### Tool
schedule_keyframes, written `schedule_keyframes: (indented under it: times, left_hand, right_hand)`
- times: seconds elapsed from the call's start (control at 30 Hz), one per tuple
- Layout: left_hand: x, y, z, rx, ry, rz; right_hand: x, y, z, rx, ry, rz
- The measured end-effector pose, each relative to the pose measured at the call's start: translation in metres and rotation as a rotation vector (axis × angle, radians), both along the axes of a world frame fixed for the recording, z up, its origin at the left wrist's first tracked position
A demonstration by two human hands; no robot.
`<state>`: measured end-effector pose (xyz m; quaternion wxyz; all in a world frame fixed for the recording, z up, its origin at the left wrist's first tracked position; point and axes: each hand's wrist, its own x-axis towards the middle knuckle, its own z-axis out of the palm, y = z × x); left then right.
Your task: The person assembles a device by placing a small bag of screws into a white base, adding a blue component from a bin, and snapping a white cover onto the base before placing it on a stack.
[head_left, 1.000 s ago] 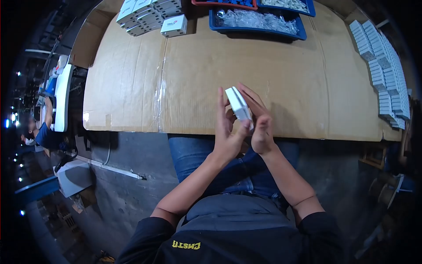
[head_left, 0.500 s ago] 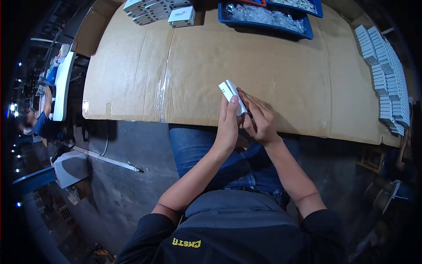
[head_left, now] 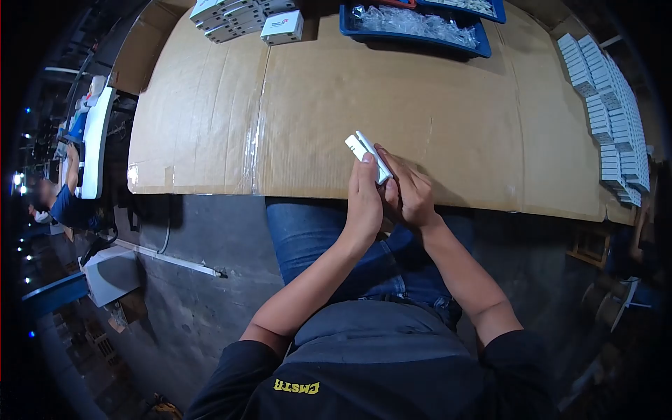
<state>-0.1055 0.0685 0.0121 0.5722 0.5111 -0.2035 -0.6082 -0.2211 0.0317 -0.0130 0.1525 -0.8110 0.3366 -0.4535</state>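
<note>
A small white box [head_left: 358, 147] is held above the near edge of the cardboard-covered table, tilted with its far end pointing up and left. Small dark marks show on its near face, and a slit runs between that face and a raised white panel beside it. My left hand [head_left: 363, 203] grips the box from the left, thumb lying on top. From the right, my right hand [head_left: 411, 194] closes round its lower side with bent fingers. The fingertips of the right hand are partly hidden behind the box and the knuckles.
Stacked white boxes [head_left: 234, 19] stand at the far left of the table [head_left: 336, 91], with a single white box [head_left: 283, 28] beside them. A blue tray [head_left: 420, 43] holds clear plastic pieces. More white boxes [head_left: 616, 115] are stacked along the right edge. Another person [head_left: 70, 208] works at the left.
The box has turned slightly, so its raised panel appears narrower. Both hands keep their hold, almost in the same place. The whole view has shifted a little.
</note>
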Motion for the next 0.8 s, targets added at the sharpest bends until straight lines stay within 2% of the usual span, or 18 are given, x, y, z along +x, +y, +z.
schedule_keyframes:
  times: [0.33, 0.43, 0.53, 0.57, 0.67, 0.8]
  left_hand:
    - [0.004, 0.006, 0.004, -0.010, 0.076, 0.037]
    - [0.008, 0.000, 0.000, -0.019, 0.108, 0.045]
    - [0.017, -0.008, -0.004, -0.037, 0.199, 0.039]
    - [0.019, -0.011, -0.003, -0.045, 0.187, 0.051]
    - [0.020, -0.016, 0.011, -0.020, 0.199, 0.068]
    - [0.027, -0.016, 0.017, -0.004, 0.303, -0.018]
  right_hand:
    - [0.005, 0.000, 0.006, -0.013, -0.038, 0.044]
    - [0.006, -0.005, 0.012, 0.112, -0.085, 0.125]
    - [0.002, -0.007, 0.022, 0.389, -0.275, 0.223]
    - [0.004, -0.005, 0.022, 0.536, -0.414, 0.221]
    - [-0.002, -0.007, 0.027, 0.707, -0.477, 0.071]
    - [-0.009, -0.014, 0.019, 0.705, -0.502, 0.014]
